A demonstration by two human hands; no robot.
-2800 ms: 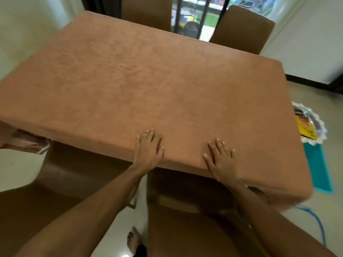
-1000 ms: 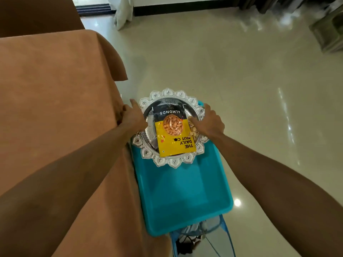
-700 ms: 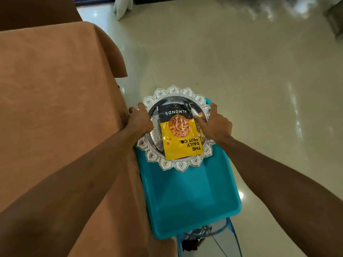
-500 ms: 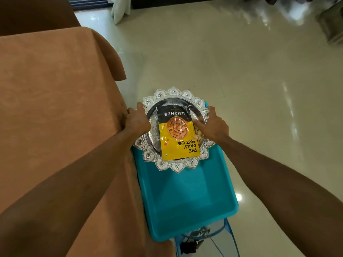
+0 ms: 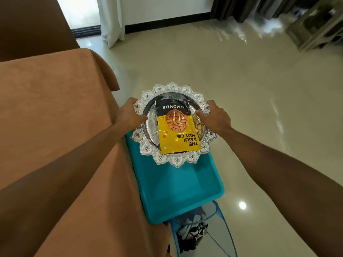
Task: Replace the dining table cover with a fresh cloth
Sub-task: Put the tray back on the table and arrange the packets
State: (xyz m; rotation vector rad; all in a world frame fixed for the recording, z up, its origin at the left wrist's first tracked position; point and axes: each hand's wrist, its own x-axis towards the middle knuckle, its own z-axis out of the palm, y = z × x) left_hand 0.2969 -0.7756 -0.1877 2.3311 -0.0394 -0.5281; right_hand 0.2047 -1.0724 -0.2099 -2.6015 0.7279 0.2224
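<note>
1. Both hands were lying flat on the brown cloth (image 5: 52,108) at the near edge about three seconds back. Now they're off it and on the silver tray (image 5: 172,87) off the cloth's right side.
2. Left hand (image 5: 128,115) grasps the tray's left rim with its thumb hooked over the edge. Right hand (image 5: 216,117) does the same on the right rim.
3. Over the last second the grip looks basically the same and the tray has barely shifted over the teal tub (image 5: 178,186). Can't tell whether it's lifted clear or resting on the tub's rim.
4. The cloth is already spread over the desk, corner hanging down, and the desk itself is hidden under it. My guess is the step in hand is bringing the tray back onto it.
5. To do it well, keep the tray level. The almond packet (image 5: 178,138) just lies loose on it, and there are loose nuts (image 5: 199,127) beside it that'd roll off onto the floor (image 5: 241,89).
6. Lift it above the cloth edge and set it straight down, don't slide it, or the cloth will bunch up.
7. Mind the mesh basket (image 5: 194,236) by the tub too.
</note>
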